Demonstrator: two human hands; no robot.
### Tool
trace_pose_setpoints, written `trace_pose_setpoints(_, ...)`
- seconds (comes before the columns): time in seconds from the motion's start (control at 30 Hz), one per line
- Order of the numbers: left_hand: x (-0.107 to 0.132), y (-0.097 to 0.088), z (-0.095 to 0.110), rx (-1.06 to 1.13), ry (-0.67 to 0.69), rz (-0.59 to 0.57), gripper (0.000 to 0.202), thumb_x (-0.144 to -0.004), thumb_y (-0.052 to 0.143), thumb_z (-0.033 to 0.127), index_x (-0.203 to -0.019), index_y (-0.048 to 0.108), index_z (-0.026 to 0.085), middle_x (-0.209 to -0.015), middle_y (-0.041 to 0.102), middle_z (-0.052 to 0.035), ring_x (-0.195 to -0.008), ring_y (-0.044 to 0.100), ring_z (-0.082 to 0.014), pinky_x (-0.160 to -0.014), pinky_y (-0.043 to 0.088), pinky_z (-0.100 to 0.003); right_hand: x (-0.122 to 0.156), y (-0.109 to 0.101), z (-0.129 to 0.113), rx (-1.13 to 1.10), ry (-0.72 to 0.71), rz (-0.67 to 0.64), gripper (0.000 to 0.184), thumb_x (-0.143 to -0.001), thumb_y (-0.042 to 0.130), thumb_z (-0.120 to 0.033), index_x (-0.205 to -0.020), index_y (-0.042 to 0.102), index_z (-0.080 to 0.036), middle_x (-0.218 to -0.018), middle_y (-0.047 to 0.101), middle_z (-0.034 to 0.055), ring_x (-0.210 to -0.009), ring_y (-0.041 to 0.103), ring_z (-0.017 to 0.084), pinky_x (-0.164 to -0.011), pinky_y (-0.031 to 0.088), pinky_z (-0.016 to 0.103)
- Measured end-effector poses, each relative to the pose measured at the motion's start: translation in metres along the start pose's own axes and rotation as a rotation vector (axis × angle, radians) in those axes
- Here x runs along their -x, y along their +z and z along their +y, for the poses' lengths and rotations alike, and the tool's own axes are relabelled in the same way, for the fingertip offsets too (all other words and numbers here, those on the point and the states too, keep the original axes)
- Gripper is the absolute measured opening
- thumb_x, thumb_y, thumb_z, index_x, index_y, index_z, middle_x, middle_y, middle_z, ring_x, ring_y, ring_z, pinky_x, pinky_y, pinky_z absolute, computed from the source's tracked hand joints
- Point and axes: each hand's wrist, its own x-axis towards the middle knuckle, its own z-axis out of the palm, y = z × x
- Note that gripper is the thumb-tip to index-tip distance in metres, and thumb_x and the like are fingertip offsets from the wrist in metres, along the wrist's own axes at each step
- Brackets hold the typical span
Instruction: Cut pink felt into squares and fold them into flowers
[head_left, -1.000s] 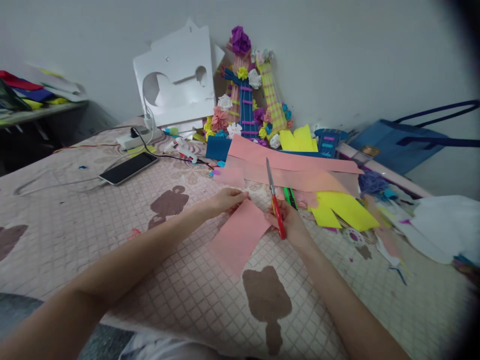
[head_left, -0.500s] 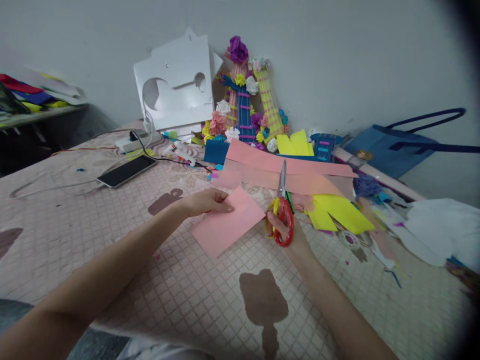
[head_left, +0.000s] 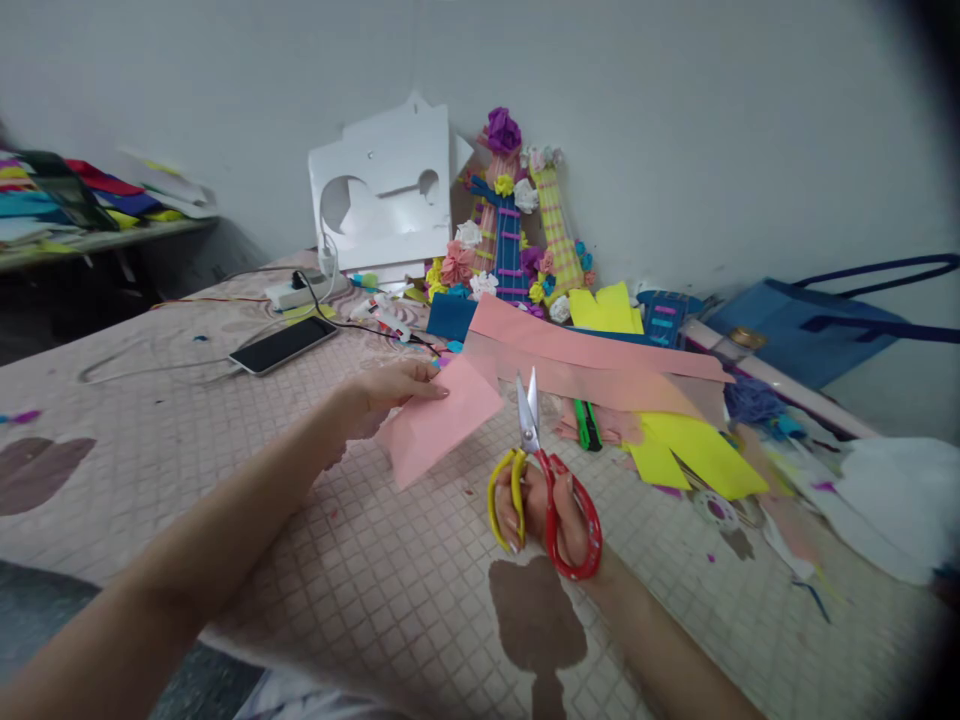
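Note:
Between the thumb and fingers of my left hand [head_left: 394, 388] is a sheet of pink paper [head_left: 450, 415], tilted above the table. My right hand [head_left: 551, 510] grips scissors [head_left: 529, 435] with one yellow and one red handle. Their blades are partly spread, point away from me and stand to the right of the sheet, apart from it. Beyond the blades lie long pink paper strips [head_left: 585, 335] and a green cutter knife [head_left: 587, 425].
A phone [head_left: 283, 345] with a cable lies at left, near a power strip [head_left: 300, 290] and a glue gun [head_left: 394, 318]. Paper-flower decorations [head_left: 510, 240] and a white cut-out board [head_left: 386, 190] lean on the wall. Yellow paper [head_left: 694, 455] and a blue bag [head_left: 802, 325] are at right.
My right hand has turned and come nearer to me, and the scissors have opened away from the sheet's corner. My left hand has shifted slightly left with the pink paper. The view has swung left.

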Motion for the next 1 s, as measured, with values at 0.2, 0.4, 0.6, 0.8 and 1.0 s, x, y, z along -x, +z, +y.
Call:
trace_pose_setpoints(0.2,-0.001,-0.007,-0.005,0.071,-0.027,0.012,0.039,-0.068,0.077,0.029,-0.100,0.067,0.009,-0.094,0.070,-0.0137,-0.075,0.066,-0.0188,-0.070,0.052,-0.029,0.008,0.005,0.004,-0.114,0.148,-0.153,0.063,-0.081,0.029,-0.076,-0.092,0.050,-0.018,-0.061,0.048,-0.0015,-0.044,0.045,0.011,-0.045,0.037,0.025)
trace_pose_setpoints(0.4,0.000,-0.016,-0.013,0.131,-0.015,0.069,0.040,-0.067,0.078,0.031,-0.100,0.066,0.011,-0.091,0.070,-0.0111,-0.071,0.066,-0.0172,-0.067,0.052,-0.028,0.016,0.005,0.009,-0.143,0.200,-0.217,0.072,-0.078,0.024,-0.080,-0.101,0.050,-0.016,-0.065,0.052,0.0014,-0.047,0.050,0.014,-0.048,0.040,0.028)
trace_pose_setpoints(0.6,0.000,-0.017,-0.013,0.171,-0.007,0.093,0.039,-0.064,0.080,0.027,-0.097,0.066,0.012,-0.089,0.070,-0.0094,-0.070,0.065,-0.0156,-0.067,0.052,-0.026,0.016,0.007,0.007,-0.186,0.198,-0.233,0.073,-0.080,0.022,-0.078,-0.102,0.052,-0.016,-0.065,0.051,0.0010,-0.047,0.049,0.013,-0.048,0.039,0.027)
trace_pose_setpoints(0.8,0.001,-0.011,-0.010,0.197,-0.018,0.068,0.038,-0.062,0.081,0.027,-0.092,0.067,0.010,-0.083,0.071,-0.0075,-0.068,0.065,-0.0142,-0.065,0.052,-0.024,0.016,0.004,0.006,-0.181,0.207,-0.224,0.075,-0.078,0.021,-0.080,-0.102,0.052,-0.015,-0.064,0.050,0.0002,-0.046,0.048,0.013,-0.048,0.039,0.027)
trace_pose_setpoints(1.0,0.004,-0.008,-0.006,0.173,-0.023,0.005,0.037,-0.062,0.081,0.028,-0.092,0.068,0.011,-0.083,0.071,-0.0066,-0.067,0.066,-0.0134,-0.062,0.053,-0.022,0.017,0.006,0.005,-0.188,0.198,-0.217,0.074,-0.079,0.022,-0.079,-0.102,0.052,-0.015,-0.064,0.050,0.0000,-0.045,0.048,0.013,-0.047,0.039,0.027)
